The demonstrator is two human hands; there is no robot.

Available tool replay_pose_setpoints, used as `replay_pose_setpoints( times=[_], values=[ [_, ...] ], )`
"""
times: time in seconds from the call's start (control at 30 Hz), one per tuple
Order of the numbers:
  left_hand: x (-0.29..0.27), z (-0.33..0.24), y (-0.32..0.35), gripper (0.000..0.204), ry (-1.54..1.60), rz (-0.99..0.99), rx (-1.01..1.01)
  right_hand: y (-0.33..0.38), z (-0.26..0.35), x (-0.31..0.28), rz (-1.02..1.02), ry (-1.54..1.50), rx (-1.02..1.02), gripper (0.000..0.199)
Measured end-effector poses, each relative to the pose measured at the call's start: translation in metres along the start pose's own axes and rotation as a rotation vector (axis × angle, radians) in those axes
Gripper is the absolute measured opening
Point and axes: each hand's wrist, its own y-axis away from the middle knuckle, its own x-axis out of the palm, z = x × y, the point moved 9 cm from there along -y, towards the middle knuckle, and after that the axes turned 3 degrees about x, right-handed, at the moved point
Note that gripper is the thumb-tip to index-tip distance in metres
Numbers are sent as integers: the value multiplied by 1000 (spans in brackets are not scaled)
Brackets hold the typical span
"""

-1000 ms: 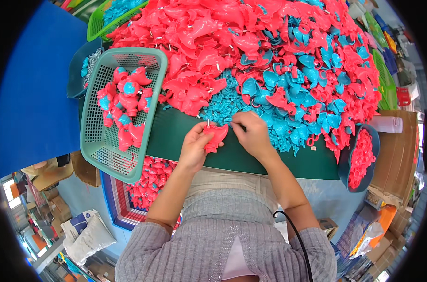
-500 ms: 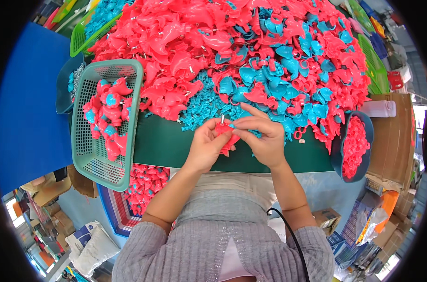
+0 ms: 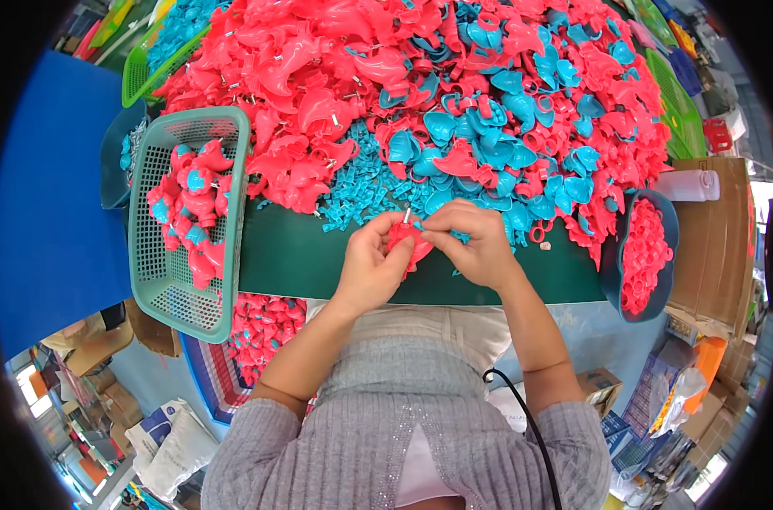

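Note:
Close to the table's near edge, my left hand (image 3: 367,268) is closed around a pink plastic shell (image 3: 419,248). A short silver pin (image 3: 407,216) sticks up from that shell's far side. My right hand (image 3: 478,246) pinches thumb against forefinger at the shell's upper right edge, where a tiny blue plastic piece (image 3: 418,226) shows. Fingers cover most of both parts. Just beyond my hands lies a heap of small blue plastic pieces (image 3: 365,191). Blue cup-shaped shells (image 3: 488,140) are spread to its right, and a large mound of pink shells (image 3: 301,76) rises behind.
At left, a green mesh basket (image 3: 243,187) holds pink-and-blue assembled pieces. A dark tub (image 3: 668,255) of small pink parts stands at the right edge, beside a cardboard box (image 3: 713,246). Below the table's left side is a crate of more pink pieces (image 3: 267,327). A black cable (image 3: 531,416) crosses my right side.
My right hand's raised fingers have folded down, and its pinch stays at the pink shell. The left hand keeps its hold. The whole view has shifted slightly.

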Motion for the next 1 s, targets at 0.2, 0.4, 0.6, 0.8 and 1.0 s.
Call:
replay_pose_setpoints(
  times=[0.2,0.4,0.6,0.8,1.0],
  values=[
    [-11,39,6,26,337,-57,-241,3,-17,-9,-133,-65,171,20],
    [-43,43,3,24,430,-222,-249,3,-9,4,-140,791,-105,23],
    [-40,39,-3,44,566,-208,-221,5,-23,0,-131,341,65,17],
    [-3,33,-14,44,766,-154,-272,21,-27,34,6,-756,527,12],
    [12,26,-13,44,826,-43,-303,16,-6,28,-68,-361,260,9]
  ],
)
